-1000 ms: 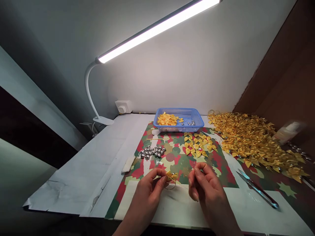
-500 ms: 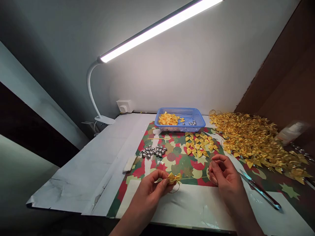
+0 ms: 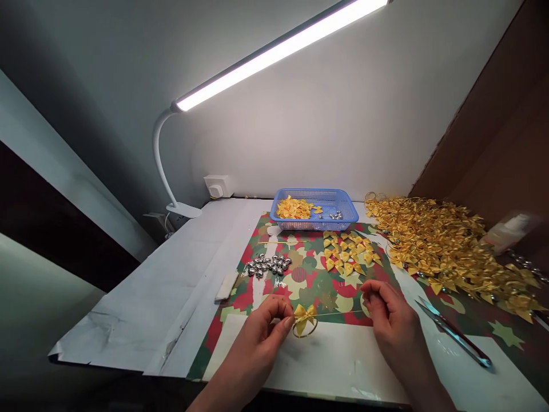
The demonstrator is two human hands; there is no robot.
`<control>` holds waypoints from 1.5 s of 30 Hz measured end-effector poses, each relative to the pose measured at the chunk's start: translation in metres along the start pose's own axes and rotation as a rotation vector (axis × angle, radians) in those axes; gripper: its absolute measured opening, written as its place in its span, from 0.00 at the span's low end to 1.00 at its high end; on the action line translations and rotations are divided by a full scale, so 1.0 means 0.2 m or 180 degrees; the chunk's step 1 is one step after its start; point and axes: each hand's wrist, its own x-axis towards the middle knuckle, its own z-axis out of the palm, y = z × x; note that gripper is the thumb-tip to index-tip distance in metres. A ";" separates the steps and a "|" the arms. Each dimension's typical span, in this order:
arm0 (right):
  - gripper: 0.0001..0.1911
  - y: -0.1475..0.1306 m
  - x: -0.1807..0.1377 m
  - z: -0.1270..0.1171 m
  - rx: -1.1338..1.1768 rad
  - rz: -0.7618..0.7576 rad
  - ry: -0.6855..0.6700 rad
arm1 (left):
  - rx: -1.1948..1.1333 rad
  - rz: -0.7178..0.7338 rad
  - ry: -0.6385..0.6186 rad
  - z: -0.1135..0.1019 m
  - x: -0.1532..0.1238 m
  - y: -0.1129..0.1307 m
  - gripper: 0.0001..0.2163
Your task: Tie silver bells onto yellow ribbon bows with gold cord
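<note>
My left hand [image 3: 266, 324] pinches a small yellow ribbon bow [image 3: 305, 316] with a thin gold loop hanging under it, just above the table's near edge. A fine gold thread [image 3: 338, 313] runs taut from the bow to my right hand [image 3: 386, 316], whose fingers are pinched on its end. Both hands hover over the red, green and cream patterned paper [image 3: 309, 274].
Loose yellow bows [image 3: 348, 253] lie ahead, with a heap of silver bells [image 3: 267, 265] to their left. A blue basket [image 3: 316, 208] holds more bows and bells. A big pile of finished gold bows [image 3: 446, 243] fills the right side. Scissors [image 3: 454, 332] lie right of my hand. A desk lamp [image 3: 274, 51] arches overhead.
My right hand has moved away to the right, drawing the gold thread out taut. The bow in my left hand has turned to face up, its loop now hanging round below it.
</note>
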 end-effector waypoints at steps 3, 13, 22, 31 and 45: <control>0.10 0.01 -0.01 0.02 -0.0157 -0.0197 0.0048 | -0.0225 -0.0305 -0.0088 0.00 -0.01 0.00 0.09; 0.12 0.01 -0.01 0.03 -0.0329 -0.0659 -0.0036 | -0.1611 -0.1231 -0.0095 -0.03 0.01 0.02 0.12; 0.16 0.03 -0.04 0.04 -0.0452 -0.0733 -0.0274 | -0.2068 -0.1215 0.0118 -0.05 0.01 0.05 0.15; 0.13 -0.01 -0.01 0.00 -0.0313 -0.0508 -0.0585 | -0.0859 -0.0838 -0.0051 -0.06 -0.06 0.09 0.09; 0.13 -0.16 -0.12 -0.11 -0.0090 0.0158 -0.1586 | 0.2237 0.0600 -0.0772 0.12 0.09 0.09 0.10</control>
